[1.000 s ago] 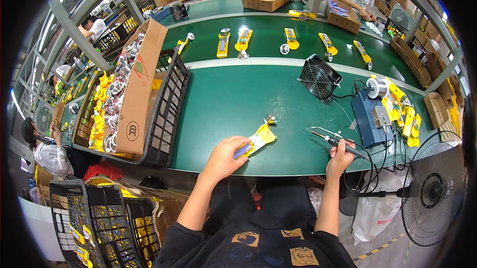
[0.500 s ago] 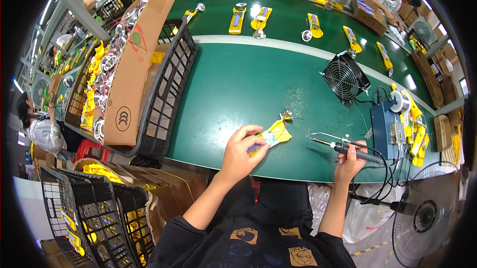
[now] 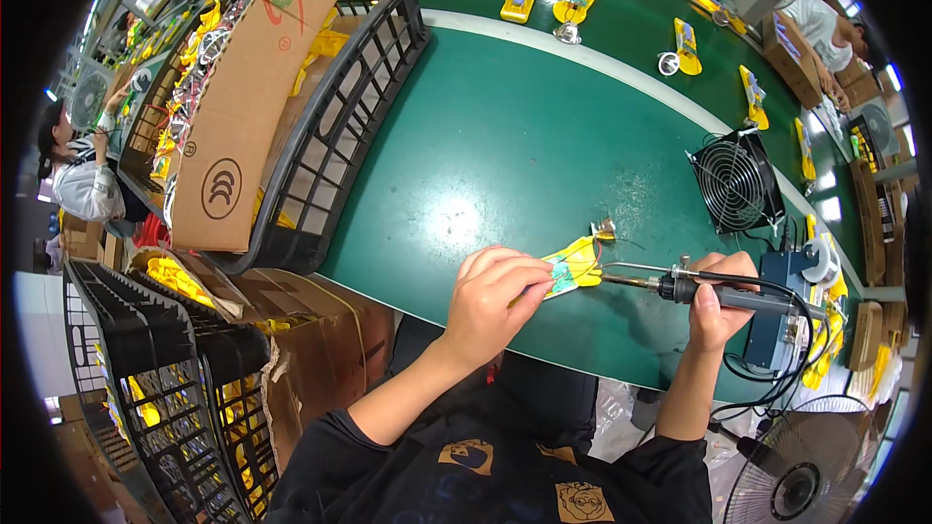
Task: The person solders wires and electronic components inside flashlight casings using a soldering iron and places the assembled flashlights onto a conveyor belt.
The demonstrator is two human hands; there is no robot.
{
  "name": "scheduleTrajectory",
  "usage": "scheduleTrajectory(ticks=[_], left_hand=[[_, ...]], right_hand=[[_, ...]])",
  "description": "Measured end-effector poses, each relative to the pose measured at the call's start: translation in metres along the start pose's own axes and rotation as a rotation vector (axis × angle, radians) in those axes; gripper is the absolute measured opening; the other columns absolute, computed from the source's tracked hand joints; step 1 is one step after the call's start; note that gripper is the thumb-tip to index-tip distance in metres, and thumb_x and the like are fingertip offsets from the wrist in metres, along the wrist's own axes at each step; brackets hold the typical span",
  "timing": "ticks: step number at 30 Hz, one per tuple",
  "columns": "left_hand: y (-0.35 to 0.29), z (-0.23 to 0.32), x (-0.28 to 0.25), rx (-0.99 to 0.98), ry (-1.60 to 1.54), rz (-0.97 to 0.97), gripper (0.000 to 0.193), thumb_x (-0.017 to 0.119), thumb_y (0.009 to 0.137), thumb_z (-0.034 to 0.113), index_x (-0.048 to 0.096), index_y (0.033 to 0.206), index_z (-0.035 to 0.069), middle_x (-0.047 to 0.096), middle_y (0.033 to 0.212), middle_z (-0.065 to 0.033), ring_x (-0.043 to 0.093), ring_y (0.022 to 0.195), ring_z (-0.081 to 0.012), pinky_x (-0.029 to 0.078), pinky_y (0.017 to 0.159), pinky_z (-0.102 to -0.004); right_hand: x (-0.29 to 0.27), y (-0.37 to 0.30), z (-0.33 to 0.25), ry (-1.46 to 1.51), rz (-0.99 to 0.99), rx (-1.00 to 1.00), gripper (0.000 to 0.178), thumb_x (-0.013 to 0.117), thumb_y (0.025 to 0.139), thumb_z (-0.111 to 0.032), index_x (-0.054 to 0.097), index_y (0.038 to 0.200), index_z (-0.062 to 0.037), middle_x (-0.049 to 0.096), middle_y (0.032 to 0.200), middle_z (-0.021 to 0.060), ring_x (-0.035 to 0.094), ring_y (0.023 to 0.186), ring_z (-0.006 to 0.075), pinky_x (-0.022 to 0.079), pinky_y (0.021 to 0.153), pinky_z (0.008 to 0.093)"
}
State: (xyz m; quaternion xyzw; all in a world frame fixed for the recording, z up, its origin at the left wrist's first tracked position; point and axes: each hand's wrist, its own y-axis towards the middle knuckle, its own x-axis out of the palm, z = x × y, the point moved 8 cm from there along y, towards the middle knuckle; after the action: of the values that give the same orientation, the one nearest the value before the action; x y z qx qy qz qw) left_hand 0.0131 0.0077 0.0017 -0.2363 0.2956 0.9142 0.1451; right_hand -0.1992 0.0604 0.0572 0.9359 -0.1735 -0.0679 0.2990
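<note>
Right hand (image 3: 720,303), curled round soldering iron (image 3: 677,289), has neared yellow casing (image 3: 582,256).

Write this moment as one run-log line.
left hand: over yellow piece; right hand: holds iron; tip: at yellow piece, contact unclear

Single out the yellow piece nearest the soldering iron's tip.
The yellow piece the left hand touches on the worktable. Others, on the belt, in crates or by the blue box, lie farther from the soldering iron tip.
</note>
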Motion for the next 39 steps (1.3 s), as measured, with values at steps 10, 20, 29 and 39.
scheduleTrajectory(ticks=[10,20,29,39], left_hand=[[0.001,0.004,0.005,0.008,0.071,-0.016,0.01,0.065,0.062,0.007,0.06,0.07,0.008,0.057,0.067,-0.0008,0.049,0.065,-0.018,0.037,0.074,-0.034],[0.001,-0.001,0.008,-0.061,0.049,-0.05,0.012,0.065,0.058,0.005,0.058,0.067,0.008,0.053,0.087,-0.0047,0.053,0.071,-0.0171,0.041,0.067,-0.0279],[0.006,-0.002,0.009,-0.158,0.086,-0.061,0.009,0.063,0.057,0.005,0.055,0.062,0.006,0.055,0.085,-0.0027,0.056,0.069,-0.015,0.04,0.068,-0.029],[0.009,-0.003,0.01,-0.191,0.097,-0.086,0.009,0.062,0.056,0.005,0.054,0.06,0.006,0.056,0.082,-0.0019,0.055,0.066,-0.016,0.04,0.068,-0.0297]], right_hand=[[0.006,-0.012,0.015,-0.132,0.002,-0.023,0.02,0.056,0.066,-0.012,0.04,0.067,-0.0003,0.04,0.057,0.0052,0.04,0.048,0.0133,0.035,0.045,0.0244],[0.007,-0.012,0.021,-0.055,-0.015,-0.014,0.013,0.054,0.063,-0.004,0.042,0.064,0.0008,0.043,0.054,0.0049,0.041,0.042,0.0114,0.036,0.04,0.0233],[0.022,-0.016,0.025,-0.028,-0.067,0.031,0.011,0.054,0.063,-0.002,0.044,0.063,0.0015,0.044,0.056,0.005,0.042,0.044,0.0113,0.036,0.042,0.0235],[0.023,-0.017,0.031,-0.045,-0.066,0.116,0.009,0.053,0.062,-0.001,0.045,0.064,0.0012,0.045,0.058,0.0052,0.042,0.047,0.0105,0.036,0.045,0.0232]])
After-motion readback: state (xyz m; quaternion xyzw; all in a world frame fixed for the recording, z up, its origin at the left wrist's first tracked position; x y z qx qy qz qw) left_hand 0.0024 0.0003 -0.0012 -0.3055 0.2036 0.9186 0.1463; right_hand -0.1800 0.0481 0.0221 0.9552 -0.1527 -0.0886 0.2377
